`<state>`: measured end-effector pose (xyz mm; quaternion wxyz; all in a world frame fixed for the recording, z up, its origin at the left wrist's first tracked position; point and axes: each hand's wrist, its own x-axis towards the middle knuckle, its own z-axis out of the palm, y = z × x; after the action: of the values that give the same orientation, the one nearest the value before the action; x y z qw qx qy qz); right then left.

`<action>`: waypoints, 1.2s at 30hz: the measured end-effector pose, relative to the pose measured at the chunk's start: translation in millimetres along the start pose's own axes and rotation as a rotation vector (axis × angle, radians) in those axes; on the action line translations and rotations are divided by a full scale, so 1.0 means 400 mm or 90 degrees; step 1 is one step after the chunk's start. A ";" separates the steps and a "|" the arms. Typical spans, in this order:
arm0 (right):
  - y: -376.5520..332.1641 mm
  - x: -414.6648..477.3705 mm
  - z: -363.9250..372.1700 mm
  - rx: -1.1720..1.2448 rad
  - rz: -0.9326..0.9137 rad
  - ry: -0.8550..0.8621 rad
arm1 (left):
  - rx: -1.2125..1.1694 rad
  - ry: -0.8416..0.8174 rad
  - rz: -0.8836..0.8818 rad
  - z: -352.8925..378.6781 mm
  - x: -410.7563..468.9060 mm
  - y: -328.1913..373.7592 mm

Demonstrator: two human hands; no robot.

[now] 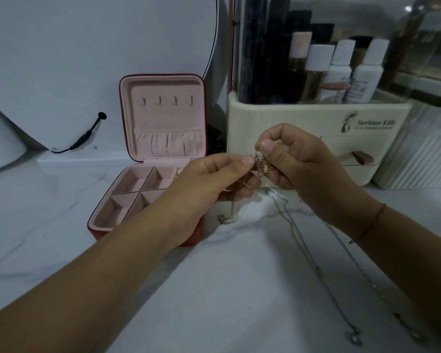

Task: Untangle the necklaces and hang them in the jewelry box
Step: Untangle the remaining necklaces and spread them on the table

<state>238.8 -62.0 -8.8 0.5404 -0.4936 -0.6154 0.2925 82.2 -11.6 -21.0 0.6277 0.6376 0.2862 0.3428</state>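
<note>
Necklaces (261, 167) bunched in one knot, a gold pendant (264, 169) in the middle, held up above the table (214, 289) between both hands. On the left hand (214, 179) the fingers (239, 161) are curled, thumb and forefinger pinching the knot's left side; a chain hangs below it to the table. The right hand (298, 164) pinches the knot's right side, other fingers curled under. Loose silver chains (303, 245) trail from the knot across the table toward the near right. The jewelry box (163, 118) stands open just left of the hands: pink lining, lid upright, four hooks (167, 100). A cream organizer (316, 118) with bottles (341, 70) stands behind.
</note>
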 end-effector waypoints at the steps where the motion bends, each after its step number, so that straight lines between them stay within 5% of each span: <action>1: 0.000 0.000 0.000 0.012 0.011 -0.002 | -0.001 -0.009 0.012 0.000 0.000 -0.001; 12: 0.004 0.001 -0.006 0.094 0.103 -0.066 | 0.017 0.039 0.050 -0.004 0.002 0.001; 21: 0.000 -0.001 -0.003 0.145 0.196 -0.137 | -0.131 0.020 -0.041 -0.004 0.009 0.015; 36: 0.018 0.000 -0.014 0.107 0.173 -0.151 | -0.152 -0.001 -0.067 -0.016 0.011 0.012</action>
<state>246.2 -60.6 -13.8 0.4592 -0.4872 -0.5757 0.4693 79.4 -4.7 -16.0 0.7166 0.5424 0.2761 0.3407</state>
